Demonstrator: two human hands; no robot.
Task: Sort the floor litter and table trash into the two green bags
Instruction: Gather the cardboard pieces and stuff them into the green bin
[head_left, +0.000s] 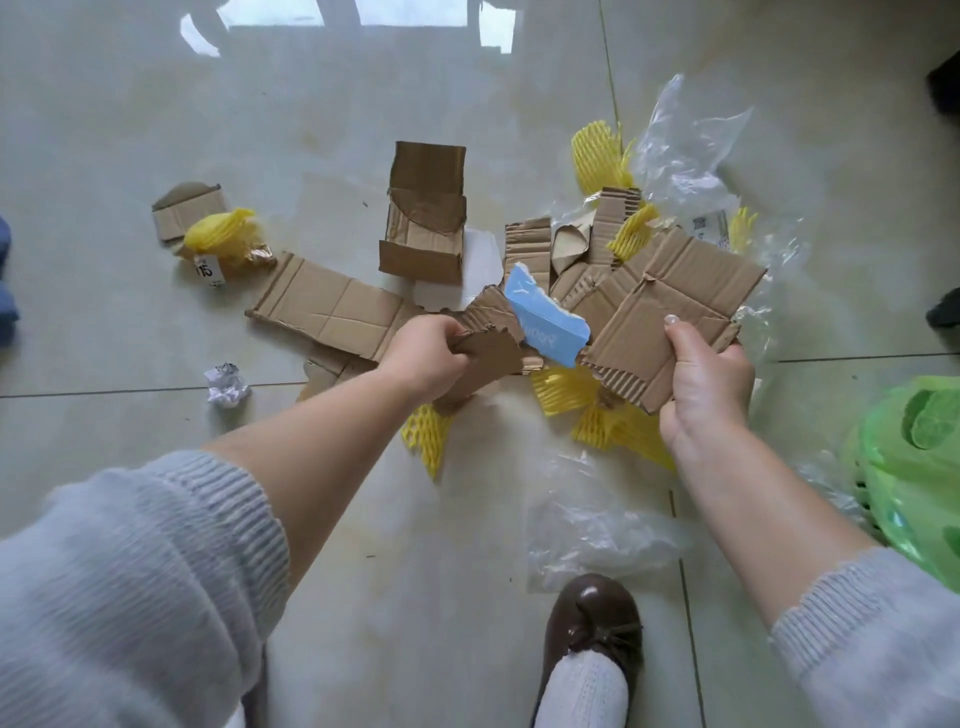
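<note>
Left hand (423, 353) gripping torn cardboard scrap (491, 345), right hand (706, 379) clutching cardboard stack (670, 306), possibly several pieces

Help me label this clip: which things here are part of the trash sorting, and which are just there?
Part of the job: left hand, right hand, cardboard pieces, small box, yellow foam nets, clear plastic wrap, paper ball, green bag.

Just there: brown shoe, floor tiles.

tiled floor (363, 519), cardboard scraps (332, 306), yellow foam nets (426, 434)
</note>
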